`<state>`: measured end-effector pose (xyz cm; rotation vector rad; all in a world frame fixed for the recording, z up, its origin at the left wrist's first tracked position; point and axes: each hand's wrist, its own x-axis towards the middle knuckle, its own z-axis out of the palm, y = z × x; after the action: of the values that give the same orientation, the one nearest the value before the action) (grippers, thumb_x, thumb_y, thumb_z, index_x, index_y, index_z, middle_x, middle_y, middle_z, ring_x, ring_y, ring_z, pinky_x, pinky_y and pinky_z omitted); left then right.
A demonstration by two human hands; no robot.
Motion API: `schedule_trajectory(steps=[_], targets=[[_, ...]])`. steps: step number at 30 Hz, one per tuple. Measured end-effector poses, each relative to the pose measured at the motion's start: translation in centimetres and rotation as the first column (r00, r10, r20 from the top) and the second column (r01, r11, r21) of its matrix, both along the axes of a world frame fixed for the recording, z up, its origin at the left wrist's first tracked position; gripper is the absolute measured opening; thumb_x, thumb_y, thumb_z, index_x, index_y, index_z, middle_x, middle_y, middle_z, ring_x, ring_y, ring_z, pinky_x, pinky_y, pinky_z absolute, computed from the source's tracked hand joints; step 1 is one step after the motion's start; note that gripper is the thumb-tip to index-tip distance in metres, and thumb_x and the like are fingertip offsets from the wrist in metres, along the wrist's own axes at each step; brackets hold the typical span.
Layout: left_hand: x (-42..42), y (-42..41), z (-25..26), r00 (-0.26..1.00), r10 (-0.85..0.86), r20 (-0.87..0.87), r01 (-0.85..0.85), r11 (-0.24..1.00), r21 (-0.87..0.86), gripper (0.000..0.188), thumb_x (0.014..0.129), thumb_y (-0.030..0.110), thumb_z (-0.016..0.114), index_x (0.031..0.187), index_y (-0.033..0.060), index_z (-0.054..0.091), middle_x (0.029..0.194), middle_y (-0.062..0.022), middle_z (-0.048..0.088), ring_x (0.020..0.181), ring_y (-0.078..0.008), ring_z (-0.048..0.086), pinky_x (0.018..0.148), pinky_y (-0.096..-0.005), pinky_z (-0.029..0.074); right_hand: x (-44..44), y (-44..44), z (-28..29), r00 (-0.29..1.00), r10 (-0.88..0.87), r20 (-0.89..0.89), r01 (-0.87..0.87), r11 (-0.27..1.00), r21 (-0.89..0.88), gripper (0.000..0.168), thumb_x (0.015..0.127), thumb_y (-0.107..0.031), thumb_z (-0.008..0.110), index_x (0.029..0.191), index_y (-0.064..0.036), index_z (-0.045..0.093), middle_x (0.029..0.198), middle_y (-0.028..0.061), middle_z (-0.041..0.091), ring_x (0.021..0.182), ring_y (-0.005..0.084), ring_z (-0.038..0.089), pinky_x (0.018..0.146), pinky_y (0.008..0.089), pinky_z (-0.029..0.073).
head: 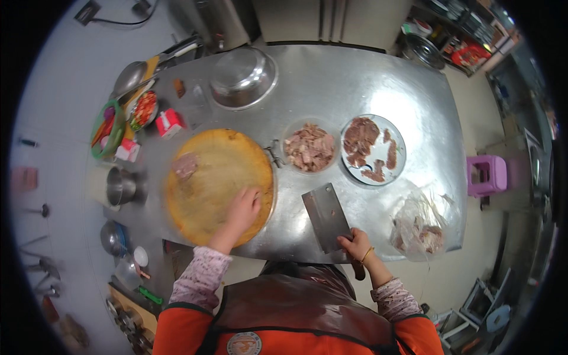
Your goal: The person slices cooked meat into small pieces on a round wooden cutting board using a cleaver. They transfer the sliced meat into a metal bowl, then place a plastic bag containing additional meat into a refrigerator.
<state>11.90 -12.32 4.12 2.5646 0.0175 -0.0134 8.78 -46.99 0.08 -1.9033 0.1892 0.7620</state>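
Note:
My right hand [357, 245] grips a broad Chinese cleaver [326, 217] by its handle, the blade over the steel table near its front edge. Over the right part of a round wooden chopping block [213, 208] is my left hand [244, 206], fingers curled; whether anything is inside them is hidden. A piece of meat [185, 165] lies at the block's upper left. Chopped meat [309, 147] fills a clear round bowl [336, 153] beyond the block. To its right, a plate [380, 156] carries sliced meat [361, 136] and smaller strips.
A plastic bag of meat [419, 233] lies at the table's right end. An upturned steel basin [242, 80] stands at the back. Along the left are a bowl of chopped peppers [144, 110], a green basket [117, 133], red-and-white boxes [169, 123] and a steel pot [121, 185].

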Motion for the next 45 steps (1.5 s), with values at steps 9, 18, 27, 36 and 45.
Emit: schedule_trajectory(steps=[9,18,27,36,45], targets=[[9.6,-6.5,4.1,0.922,0.039,0.386,0.022,0.988,-0.153,0.037,0.082,0.010,0.052,0.116,-0.0002,0.046,0.113,-0.0190,0.050,0.105,-0.0364,0.047,0.089,-0.0414,0.040,3.4,1.2,-0.8,0.742,0.326,0.586,-0.089,0.914,-0.396,0.018,0.079,-0.018,0.061,0.083,-0.002,0.054,0.076,0.0189,0.057,0.074,0.0368,0.053,0.066,0.0423,0.044],[0.5,-17.6,5.8,0.618,-0.629,0.471,0.755,0.643,-0.131,0.053,0.080,0.022,0.058,0.126,0.0035,0.040,0.128,-0.0237,0.039,0.118,-0.0385,0.039,0.101,-0.0499,0.028,0.2,3.4,6.5,0.799,-0.329,-0.503,0.592,0.287,0.753,0.049,0.092,-0.045,0.040,0.128,-0.012,0.042,0.122,0.0079,0.052,0.104,0.0188,0.051,0.089,0.0368,0.040],[2.5,-21.7,0.9,0.804,-0.578,0.141,0.556,0.647,-0.522,0.038,0.079,0.004,0.055,0.115,-0.0024,0.047,0.109,-0.0179,0.050,0.089,-0.0305,0.055,0.077,-0.0357,0.047,-11.7,-6.4,11.0,0.676,-0.725,0.130,0.630,0.660,0.410,0.027,0.090,-0.009,0.053,0.115,-0.001,0.048,0.111,0.0103,0.057,0.092,0.0141,0.056,0.080,0.0272,0.046],[3.2,-35.2,3.6,0.759,-0.650,0.038,0.646,0.743,-0.177,0.042,0.082,0.035,0.056,0.105,-0.0005,0.058,0.098,-0.0194,0.061,0.099,-0.0358,0.051,0.087,-0.0452,0.038,-1.4,-17.3,15.3,0.425,-0.265,0.865,0.682,0.723,-0.113,0.062,0.071,-0.017,0.069,0.122,0.004,0.040,0.116,0.0204,0.048,0.109,0.0325,0.046,0.097,0.0372,0.036],[1.6,-36.3,0.8,0.903,-0.394,-0.169,0.386,0.919,-0.082,0.032,0.064,0.016,0.061,0.092,0.0004,0.060,0.081,-0.0174,0.063,0.076,-0.0328,0.059,0.078,-0.0442,0.042,2.5,-27.2,13.5,0.844,-0.337,0.416,0.140,0.889,0.436,0.016,0.085,-0.016,0.050,0.083,-0.001,0.057,0.075,0.0068,0.062,0.065,0.0142,0.055,0.062,0.0307,0.046]])
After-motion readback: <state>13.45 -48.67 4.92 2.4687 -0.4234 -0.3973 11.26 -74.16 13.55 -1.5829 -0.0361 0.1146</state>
